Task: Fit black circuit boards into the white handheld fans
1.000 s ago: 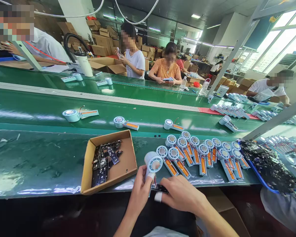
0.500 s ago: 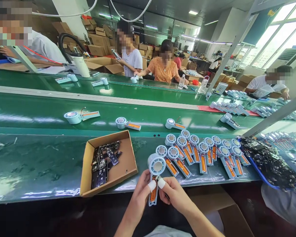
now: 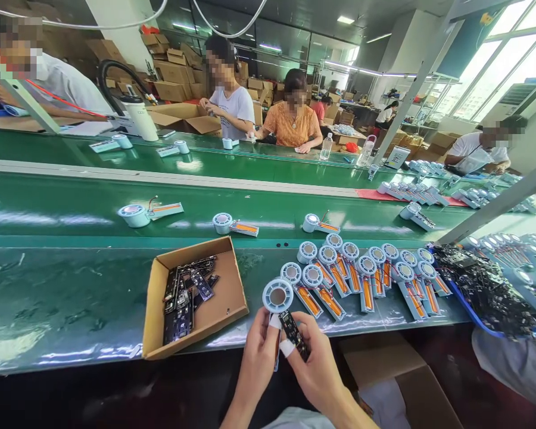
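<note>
My left hand [image 3: 259,348] is closed on the handle of a light-blue handheld fan body [image 3: 278,295], its round head pointing away from me. White tape wraps the thumbs of both hands. Pinched in my right hand [image 3: 315,354] is a black circuit board [image 3: 291,331], tilted against the right side of the handle. My fingers hide most of the handle's inside. Just beyond, several more fan bodies [image 3: 312,276] lie in a cluster, with orange strips and thin red wires in their handles. An open cardboard box [image 3: 236,280] holding black circuit boards [image 3: 178,319] stands to the left.
A blue tray [image 3: 477,319] heaped with black boards is at the right. Spaced fan bodies [image 3: 222,223] lie on the green conveyor belt [image 3: 84,208]. A slanted metal post [image 3: 495,205] crosses the right side. Co-workers sit across the belt. A cardboard carton [image 3: 402,381] stands below the table edge.
The circuit board has turned so its black face shows beside the handle, and my right hand has rotated with it. The fan head has tilted and shifted slightly left.
</note>
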Demonstrator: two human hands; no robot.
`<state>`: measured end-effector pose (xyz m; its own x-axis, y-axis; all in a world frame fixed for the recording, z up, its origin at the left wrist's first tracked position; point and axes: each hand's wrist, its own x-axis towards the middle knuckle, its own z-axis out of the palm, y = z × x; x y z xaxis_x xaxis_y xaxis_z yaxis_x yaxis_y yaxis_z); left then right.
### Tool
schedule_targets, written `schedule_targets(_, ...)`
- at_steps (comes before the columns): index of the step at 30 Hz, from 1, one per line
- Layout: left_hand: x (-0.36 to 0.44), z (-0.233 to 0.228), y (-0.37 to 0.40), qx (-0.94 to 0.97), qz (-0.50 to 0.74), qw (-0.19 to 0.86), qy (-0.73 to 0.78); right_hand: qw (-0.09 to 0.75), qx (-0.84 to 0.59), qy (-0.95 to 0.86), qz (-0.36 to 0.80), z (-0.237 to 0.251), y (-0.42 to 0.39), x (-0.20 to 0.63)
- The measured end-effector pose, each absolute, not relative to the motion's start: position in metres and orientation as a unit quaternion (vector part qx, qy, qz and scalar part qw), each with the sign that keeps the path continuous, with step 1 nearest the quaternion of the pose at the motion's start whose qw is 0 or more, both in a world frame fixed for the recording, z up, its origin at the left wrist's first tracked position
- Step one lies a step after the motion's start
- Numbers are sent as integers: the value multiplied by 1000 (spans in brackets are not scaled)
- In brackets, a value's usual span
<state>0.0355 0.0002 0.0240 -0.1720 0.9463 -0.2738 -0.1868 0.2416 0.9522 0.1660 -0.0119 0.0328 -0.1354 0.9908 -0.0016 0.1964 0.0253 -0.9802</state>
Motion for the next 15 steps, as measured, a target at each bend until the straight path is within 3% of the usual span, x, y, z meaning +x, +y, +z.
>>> schedule_targets(5, 36, 27, 0, 300, 512, 586, 551, 444, -537, -613, 373, 25, -16, 170)
schedule_targets(15, 45, 18, 2, 278, 521, 611, 527, 399, -520, -744, 133, 8, -23, 174)
